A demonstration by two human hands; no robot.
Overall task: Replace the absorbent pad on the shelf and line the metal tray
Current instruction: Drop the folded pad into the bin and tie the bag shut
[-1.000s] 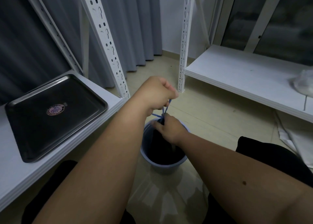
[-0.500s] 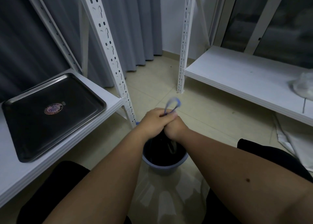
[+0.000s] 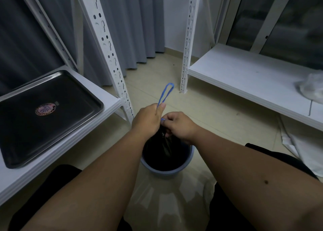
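A dark metal tray (image 3: 70, 94) with a round sticker lies bare on the white left shelf (image 3: 111, 103). On the floor between my knees stands a blue bin (image 3: 167, 169) lined with a black bag (image 3: 162, 148). My left hand (image 3: 148, 117) grips the bag's blue drawstring (image 3: 166, 94), whose loop sticks up above my fist. Beside it, my right hand (image 3: 180, 126) pinches the gathered neck of the bag and the other end of the string. No absorbent pad shows on the left shelf.
A white shelf (image 3: 244, 77) runs along the right with a crumpled clear plastic bag (image 3: 312, 87) on it. White sheets (image 3: 300, 143) lie on the floor beneath. Perforated white uprights (image 3: 104, 43) stand at the shelf corners. Grey curtains hang behind.
My hands dropped from a raised pull to meet over the bin, then parted slightly. The blue loop now stands taller above my left fist, and the bag's neck is drawn together.
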